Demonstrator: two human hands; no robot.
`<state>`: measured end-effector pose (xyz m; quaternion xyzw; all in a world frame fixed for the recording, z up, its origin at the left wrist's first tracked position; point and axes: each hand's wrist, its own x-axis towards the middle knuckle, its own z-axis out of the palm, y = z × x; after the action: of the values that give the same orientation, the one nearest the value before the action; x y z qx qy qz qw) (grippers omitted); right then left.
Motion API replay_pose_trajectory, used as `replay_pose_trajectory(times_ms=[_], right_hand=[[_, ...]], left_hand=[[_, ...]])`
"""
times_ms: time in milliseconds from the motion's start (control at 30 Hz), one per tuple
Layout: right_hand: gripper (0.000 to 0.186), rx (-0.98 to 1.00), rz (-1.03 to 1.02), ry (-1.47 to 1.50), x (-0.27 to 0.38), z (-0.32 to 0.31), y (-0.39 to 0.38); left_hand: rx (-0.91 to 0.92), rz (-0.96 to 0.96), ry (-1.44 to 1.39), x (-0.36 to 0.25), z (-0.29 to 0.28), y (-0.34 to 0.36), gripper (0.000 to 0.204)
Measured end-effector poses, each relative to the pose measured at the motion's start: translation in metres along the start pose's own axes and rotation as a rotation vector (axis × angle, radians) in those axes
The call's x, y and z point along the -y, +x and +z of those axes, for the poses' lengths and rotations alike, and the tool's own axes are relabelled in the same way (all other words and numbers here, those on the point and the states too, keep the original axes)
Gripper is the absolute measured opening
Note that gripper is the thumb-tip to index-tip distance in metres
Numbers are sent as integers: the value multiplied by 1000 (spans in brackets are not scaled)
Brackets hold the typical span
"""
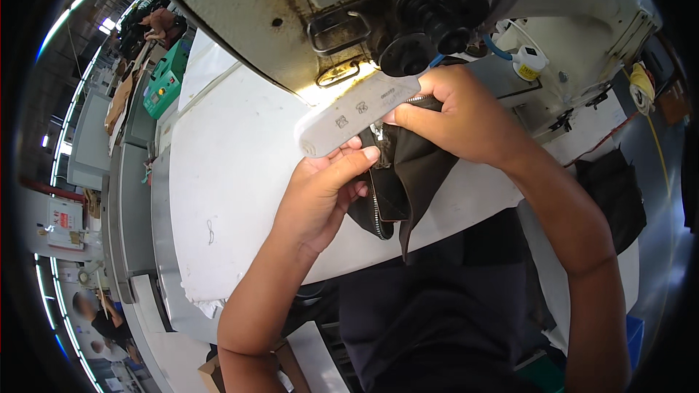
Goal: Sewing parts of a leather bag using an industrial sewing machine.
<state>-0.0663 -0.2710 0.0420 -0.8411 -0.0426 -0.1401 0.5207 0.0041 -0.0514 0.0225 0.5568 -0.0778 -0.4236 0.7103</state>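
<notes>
A dark brown fabric piece (426,167) with a metal-toothed zipper (377,207) along its edge lies under the sewing machine head (291,22). My left hand (320,185) pinches the zippered edge between thumb and fingers. On the far right side of the piece, my right hand (466,113) grips the fabric beside another stretch of zipper teeth, its fingertips partly hidden behind a white bar-shaped housing (357,116). Below that housing, a shiny metal part (380,135) shows between my hands. The needle area is hidden from sight.
The white worktable (218,196) spreads left under the machine. A green box-shaped device (167,80) stands at the far left. Black fabric (611,196) hangs at the right, near a blue bin (635,342). People (109,320) sit in the distance at left.
</notes>
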Motion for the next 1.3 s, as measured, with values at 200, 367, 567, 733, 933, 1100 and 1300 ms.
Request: replay_pose_trajectory(times_ms=[200, 367, 567, 733, 933, 1100, 1300], right_hand=[[20, 11, -39, -21, -1, 0, 3], [20, -24, -37, 37, -7, 4, 4], [20, -74, -30, -23, -8, 8, 7], [19, -84, -52, 46, -15, 14, 10], [19, -86, -59, 72, -16, 15, 12], [19, -97, -56, 109, -15, 15, 13], [19, -126, 25, 47, -17, 15, 11]], left_hand=[[-14, 47, 37, 3, 2, 2, 12], [-32, 30, 41, 1, 8, 2, 13], [5, -9, 25, -1, 5, 5, 15], [45, -19, -7, -1, -2, 8, 15], [48, -52, -31, -6, -4, 12, 14], [39, -97, -25, -12, -6, 15, 11], [-3, -15, 155, -11, 10, 3, 11]])
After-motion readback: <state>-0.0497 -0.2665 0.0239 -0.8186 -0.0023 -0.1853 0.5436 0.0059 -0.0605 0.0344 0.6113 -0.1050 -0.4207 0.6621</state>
